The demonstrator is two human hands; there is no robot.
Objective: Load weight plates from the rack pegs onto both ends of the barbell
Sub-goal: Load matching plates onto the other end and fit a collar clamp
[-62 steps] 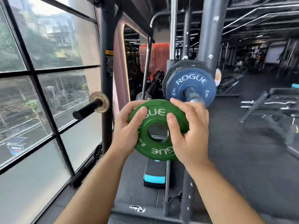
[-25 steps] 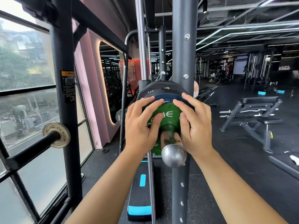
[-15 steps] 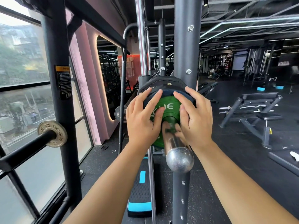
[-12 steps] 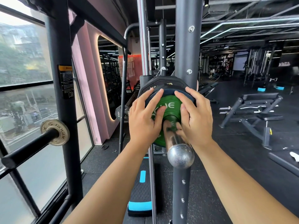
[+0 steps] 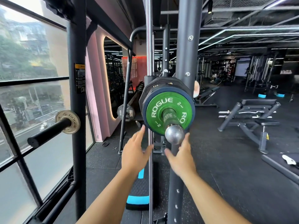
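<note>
Well, the green plate (image 5: 163,103) sits on the barbell (image 5: 174,134), snug against the blue plate (image 5: 144,109). The left hand (image 5: 135,154) and right hand (image 5: 181,158) hang just below, fingers loose, holding nothing. This end looks done; the next move probably means grabbing the gold plate (image 5: 68,122) off the rack peg (image 5: 47,135).

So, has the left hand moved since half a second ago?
Yes: the left hand came down off the green plate, now open below-left of the barbell end.

Both forearms are reaching forward and up. The left hand (image 5: 135,153) and the right hand (image 5: 182,156) are staying apart, fingers straight and relaxed, holding nothing, palms turned inward.
</note>
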